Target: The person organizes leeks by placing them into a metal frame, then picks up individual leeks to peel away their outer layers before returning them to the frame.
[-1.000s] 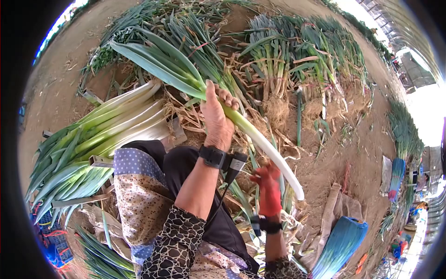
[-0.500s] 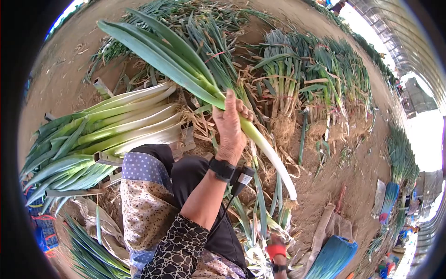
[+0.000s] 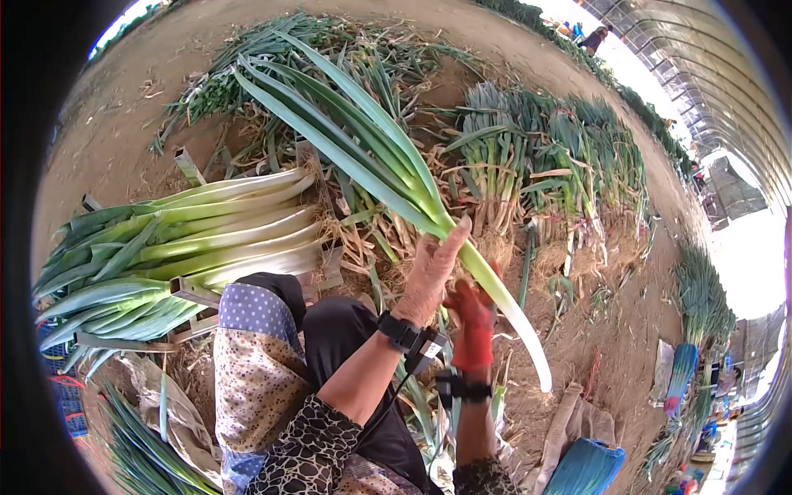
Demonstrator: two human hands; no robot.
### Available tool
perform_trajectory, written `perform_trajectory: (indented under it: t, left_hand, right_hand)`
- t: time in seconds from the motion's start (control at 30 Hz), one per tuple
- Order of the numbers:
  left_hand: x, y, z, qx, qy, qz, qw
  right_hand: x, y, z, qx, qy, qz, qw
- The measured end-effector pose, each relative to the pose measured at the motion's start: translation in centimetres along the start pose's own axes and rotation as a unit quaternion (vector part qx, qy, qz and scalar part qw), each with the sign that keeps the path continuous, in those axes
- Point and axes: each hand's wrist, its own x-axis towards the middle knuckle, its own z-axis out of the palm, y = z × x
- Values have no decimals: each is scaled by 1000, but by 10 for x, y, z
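My left hand (image 3: 435,268), bare, is wrapped round the middle of a large leek (image 3: 499,289). The leek slants across the view, its green leaves spread to the upper left and its white end pointing to the lower right. Just below the stalk is my right hand (image 3: 473,326) in a red glove. Its fingers look curled, and the tips are partly hidden close to the leek, so what they hold, if anything, does not show. To the left, several cleaned leeks (image 3: 239,216) lie side by side on a metal frame (image 3: 194,292).
Tied leek bundles (image 3: 569,157) stand beyond my hands, with a loose leek heap (image 3: 272,58) farther off. Trimmed leaves litter the soil. A blue-wrapped bundle (image 3: 586,469) and a sack (image 3: 565,429) lie at lower right; another person (image 3: 596,40) is far off.
My gloved right hand has risen from the bottom of the view to the leek. My left hand, still gripping the leek, sits slightly lower and farther right in view.
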Motion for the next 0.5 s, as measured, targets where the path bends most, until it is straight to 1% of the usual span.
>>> perform_trajectory:
  t: [0.03, 0.1, 0.13, 0.2, 0.23, 0.27, 0.3, 0.33, 0.37, 0.4, 0.43, 0.47, 0.5]
  left_hand:
    - [-3, 7, 3, 4, -8, -24, 1000]
    - [-9, 18, 5, 11, -19, -72, 997]
    - [-5, 12, -2, 31, -11, -30, 999]
    - [1, 19, -9, 24, -7, -19, 1000]
    - [3, 23, -12, 19, -3, -12, 1000]
    - [6, 27, -12, -10, 10, 16, 1000]
    - [7, 29, -13, -41, 11, 20, 999]
    - [8, 31, -14, -70, 9, 23, 997]
    - [9, 33, -15, -98, 7, 29, 995]
    - [8, 36, -14, -115, 14, 18, 993]
    - [7, 35, -15, -120, 3, 33, 992]
    - [6, 32, -16, -114, -17, 66, 991]
    - [6, 29, -16, -104, -36, 101, 989]
  right_hand:
    - [7, -4, 7, 46, -14, 9, 999]
    - [9, 28, -22, -44, -104, -18, 993]
    - [-13, 46, -35, -103, -106, -31, 989]
    - [-58, 83, -61, -219, -108, -57, 968]
    - [-87, 78, -64, -447, -131, -218, 858]
    - [-118, 94, -97, -460, -183, -59, 867]
    - [-145, 125, -130, -579, -208, -18, 788]
    - [-172, 157, -175, -620, -224, 84, 747]
    - [-209, 189, -232, -620, -192, 72, 757]
    - [-227, 164, -253, -647, -242, 250, 679]
    - [-225, 141, -253, -598, -141, 405, 677]
    - [-221, 132, -267, -608, -95, 403, 677]
    - [-216, 119, -281, -624, -51, 348, 698]
